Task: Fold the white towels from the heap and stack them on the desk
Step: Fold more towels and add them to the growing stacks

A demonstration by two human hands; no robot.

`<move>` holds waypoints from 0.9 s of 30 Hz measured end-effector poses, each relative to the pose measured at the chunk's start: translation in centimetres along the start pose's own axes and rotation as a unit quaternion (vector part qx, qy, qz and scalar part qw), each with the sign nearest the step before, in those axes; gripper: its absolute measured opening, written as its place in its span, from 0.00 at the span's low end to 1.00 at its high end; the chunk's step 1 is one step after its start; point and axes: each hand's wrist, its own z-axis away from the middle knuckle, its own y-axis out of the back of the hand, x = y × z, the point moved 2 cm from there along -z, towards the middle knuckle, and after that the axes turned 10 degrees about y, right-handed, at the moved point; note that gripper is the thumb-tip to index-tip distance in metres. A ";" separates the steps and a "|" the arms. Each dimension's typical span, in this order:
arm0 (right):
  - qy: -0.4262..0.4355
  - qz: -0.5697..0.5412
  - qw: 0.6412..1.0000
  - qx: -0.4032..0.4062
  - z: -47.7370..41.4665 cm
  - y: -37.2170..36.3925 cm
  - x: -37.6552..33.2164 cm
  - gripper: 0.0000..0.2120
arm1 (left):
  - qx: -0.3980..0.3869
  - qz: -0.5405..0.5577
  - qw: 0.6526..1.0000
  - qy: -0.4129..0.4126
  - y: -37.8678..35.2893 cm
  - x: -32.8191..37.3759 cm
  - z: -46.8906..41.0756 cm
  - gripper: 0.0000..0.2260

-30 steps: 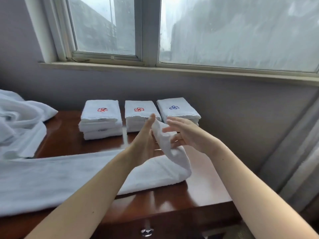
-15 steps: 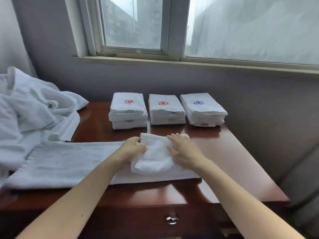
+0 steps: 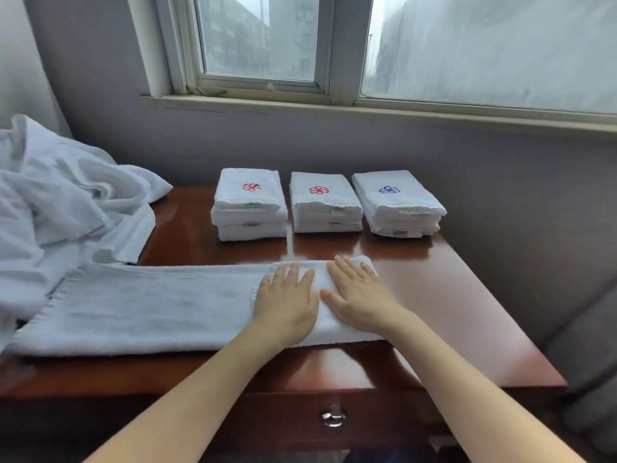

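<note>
Left grip (image 3: 287,305) and right grip (image 3: 360,295) have flattened, open-palmed, onto the folded towel (image 3: 150,305).

White towel (image 3: 150,305): flat along desk (image 3: 450,295) front, right end folded over | heap (image 3: 60,202): crumpled, left side | left stack (image 3: 248,205), middle stack (image 3: 324,202): red emblems | right stack (image 3: 397,202): blue emblem | all three in rear row.

A grey-lilac wall (image 3: 334,145) stands behind a glossy reddish-brown desk (image 3: 450,312) with a drawer (image 3: 283,416) and a metal handle (image 3: 333,418). Above, a pale-framed window (image 3: 260,38) over its sill (image 3: 300,110) gives dull daylight. At the right is grey fabric (image 3: 587,345), perhaps a chair.
</note>
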 end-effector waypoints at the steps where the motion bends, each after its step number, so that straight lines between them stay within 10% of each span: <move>1: 0.000 -0.004 1.000 0.006 0.1 -0.1 0.2 0.32 | -0.003 0.006 1.000 0.016 -0.2 -0.4 0.0 0.24; 27: -0.074 0.022 0.997 0.018 1.5 0.9 6.3 0.31 | -0.018 0.040 0.999 -0.001 -1.5 2.7 -1.6 0.27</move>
